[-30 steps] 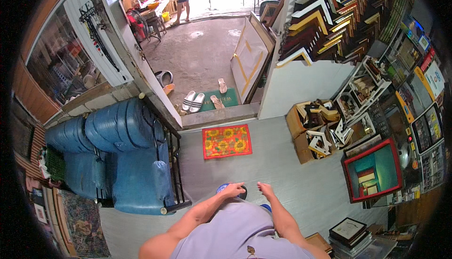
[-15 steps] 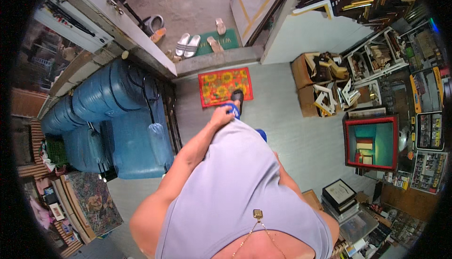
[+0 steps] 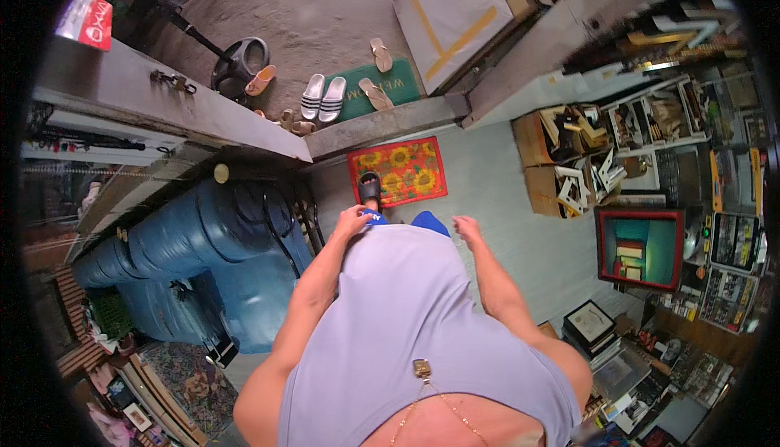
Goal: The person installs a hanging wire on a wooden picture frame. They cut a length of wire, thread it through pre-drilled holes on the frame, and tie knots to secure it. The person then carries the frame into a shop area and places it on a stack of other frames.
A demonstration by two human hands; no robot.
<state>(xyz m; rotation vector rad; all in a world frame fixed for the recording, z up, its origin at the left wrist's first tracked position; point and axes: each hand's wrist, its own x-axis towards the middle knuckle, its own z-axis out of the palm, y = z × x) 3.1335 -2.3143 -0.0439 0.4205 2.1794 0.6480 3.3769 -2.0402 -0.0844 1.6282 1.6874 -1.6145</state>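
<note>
My left hand hangs at the left side of my blue shorts, beside the hem of my lavender sleeveless top. Its fingers are slightly bent and apart, and I see nothing in them. To the right of the shorts, my right hand is held out from my body with its fingers curled in, and no object shows in it. One foot in a dark slipper is at the left edge of a red and yellow sunflower mat on the floor.
Past the raised door sill lie a green doormat, striped slides and other sandals. On the left stands a blue padded seat. Cardboard boxes of frame pieces and a red-framed box stand at the right.
My right hand has come into view at the right of the shorts. My left hand has shifted left and slightly down. The slippered foot now in view is farther left, and the doorway looks closer.
</note>
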